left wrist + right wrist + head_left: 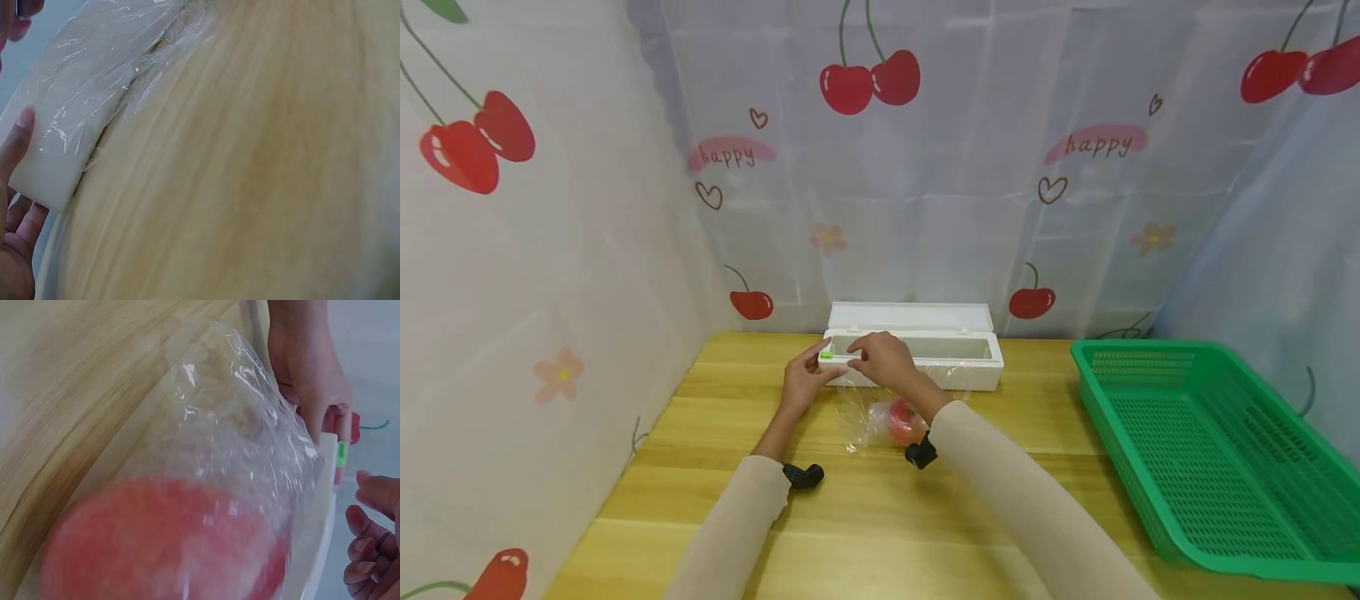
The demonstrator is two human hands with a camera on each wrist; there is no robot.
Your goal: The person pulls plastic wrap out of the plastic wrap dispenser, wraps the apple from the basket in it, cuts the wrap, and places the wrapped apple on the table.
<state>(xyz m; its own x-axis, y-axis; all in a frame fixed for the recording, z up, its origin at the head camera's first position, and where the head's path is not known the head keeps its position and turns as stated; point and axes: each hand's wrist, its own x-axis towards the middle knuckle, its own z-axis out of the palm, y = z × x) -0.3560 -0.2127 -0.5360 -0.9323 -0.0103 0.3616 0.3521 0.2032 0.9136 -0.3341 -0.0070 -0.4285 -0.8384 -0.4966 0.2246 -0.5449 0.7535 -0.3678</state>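
A white cling film dispenser (989, 378) stands at the back of the table with its lid (910, 316) raised. My left hand (802, 383) grips its left end, thumb on the front and fingers around the end (28, 220). Beside that thumb sits a green slider (341, 454) on the dispenser's edge. My right hand (883, 360) hovers over the front edge, fingers loosely bent, thumb and fingertips apart with nothing between them. Clear cling film (106, 56) hangs over the front and lies crumpled over a red, round, apple-like fruit (906, 422) below my right wrist.
A green plastic basket (1180, 517) stands on the right of the wooden table (880, 533). Behind the dispenser hangs a curtain (940, 225) printed with cherries. Black wrist cameras are strapped to both wrists, the right one close to the fruit.
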